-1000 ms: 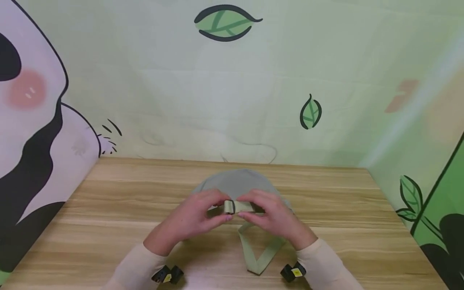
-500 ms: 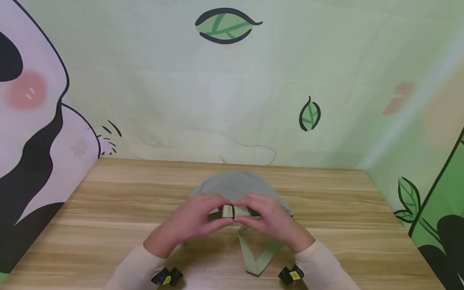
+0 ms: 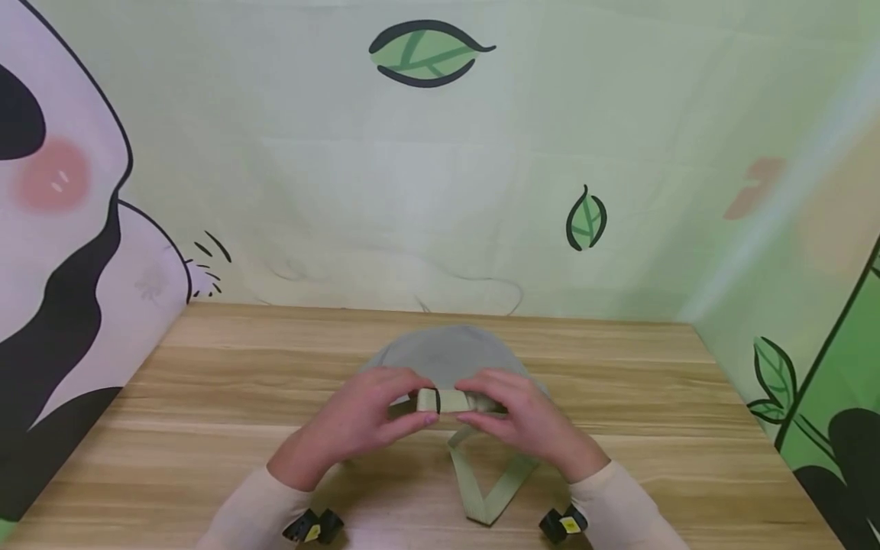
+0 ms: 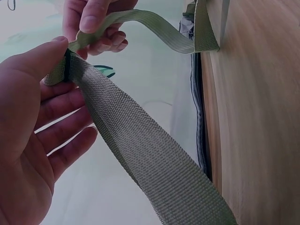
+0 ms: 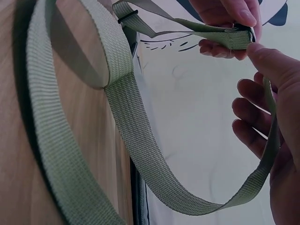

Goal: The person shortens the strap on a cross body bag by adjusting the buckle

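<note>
A pale green webbing strap (image 3: 453, 401) stretches between my two hands in the head view. My left hand (image 3: 364, 410) pinches it at a thin black slider buckle (image 4: 67, 64), with thumb and forefinger. Just to the right, my right hand (image 3: 528, 420) pinches the same strap; its remaining fingers are loosely bent in the right wrist view. Behind both hands lies a grey bag (image 3: 447, 356), partly hidden by them. A V-shaped length of strap (image 3: 474, 489) hangs below the right hand. Another black slider (image 5: 128, 17) shows farther along the webbing in the right wrist view.
The bag lies on a wood-grain table (image 3: 227, 382). A dark zipper (image 4: 199, 112) runs along the bag's edge. At the table's back stands a pale green wall sheet (image 3: 309, 176) printed with leaves, and a panda print is on the left.
My hands first came together at the slider, then the right hand drew back to the right. A longer piece of webbing now shows between the slider and the right fingertips.
</note>
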A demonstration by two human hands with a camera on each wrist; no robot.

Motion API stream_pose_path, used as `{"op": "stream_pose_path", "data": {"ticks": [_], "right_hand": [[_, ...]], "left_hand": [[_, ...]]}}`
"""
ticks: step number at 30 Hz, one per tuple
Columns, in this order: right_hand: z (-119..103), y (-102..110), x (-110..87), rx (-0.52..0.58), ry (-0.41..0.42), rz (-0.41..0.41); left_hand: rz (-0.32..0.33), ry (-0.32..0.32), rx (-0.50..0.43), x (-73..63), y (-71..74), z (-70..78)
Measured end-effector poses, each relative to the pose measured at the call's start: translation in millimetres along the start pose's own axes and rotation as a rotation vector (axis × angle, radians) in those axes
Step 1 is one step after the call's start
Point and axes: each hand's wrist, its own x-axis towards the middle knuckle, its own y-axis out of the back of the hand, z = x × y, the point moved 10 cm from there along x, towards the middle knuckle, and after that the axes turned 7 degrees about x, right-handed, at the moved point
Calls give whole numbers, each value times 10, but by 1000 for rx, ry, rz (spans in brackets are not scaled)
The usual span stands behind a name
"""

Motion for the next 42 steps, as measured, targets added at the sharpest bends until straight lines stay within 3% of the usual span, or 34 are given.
{"op": "stream_pose_path", "data": {"ticks": [7,26,33,42], "right_hand": [[22,39,-27,47,5,26],[-8,23,26,83,5,63],[-44,-7,46,69,26,67],[-29,-2,60,74,-14,101]], "left_hand": [[-3,10,-24,3,12,-11],[91,-25,-7,16,75,21],[92,-35,-36,36,85,38],[67,-4,-86,53,68,15]]}}
